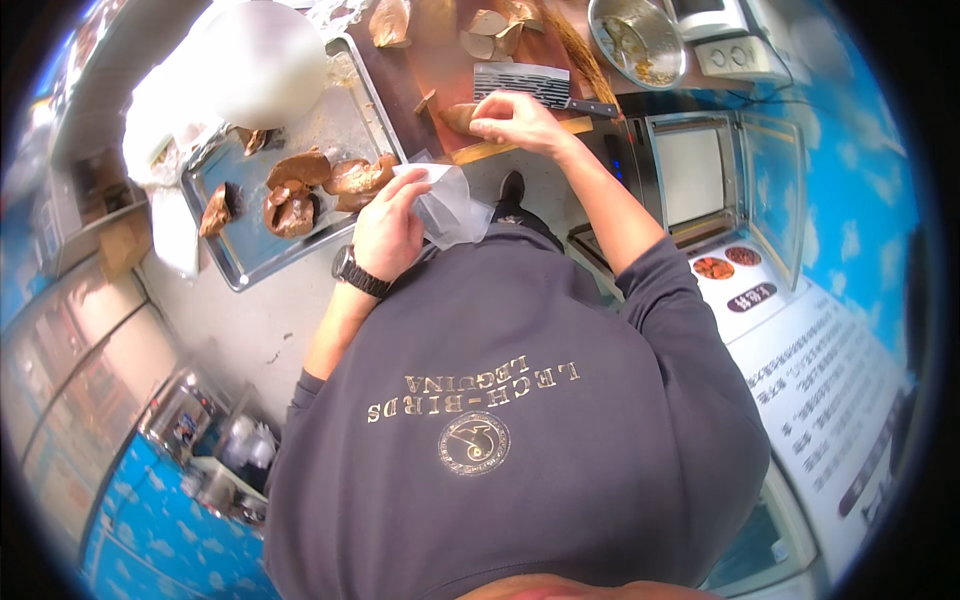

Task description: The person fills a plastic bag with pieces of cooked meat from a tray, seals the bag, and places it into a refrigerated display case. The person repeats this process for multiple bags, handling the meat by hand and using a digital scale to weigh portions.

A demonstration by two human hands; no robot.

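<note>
My left hand (390, 225), with a dark watch on the wrist, grips the top edge of a clear plastic bag (454, 206) beside the metal tray. Above the wooden cutting board (420, 71), my right hand (521, 124) is bent with thumb and fingers close together. Its fingertips are at a brown piece of cooked meat (455, 115) near the board's front edge; whether they grip it cannot be made out. Just beyond that hand lies a cleaver (521, 81) with a dark handle. Several brown chunks of cooked meat (292, 210) lie on the metal tray (251, 274).
A whitish round shape (259, 64) covers the tray's far left. Cut pale-faced meat pieces (491, 34) lie farther back on the board. A steel bowl (637, 45) holds a ladle and food residue. At right stand a framed glass panel (772, 195) and a printed sign (817, 397).
</note>
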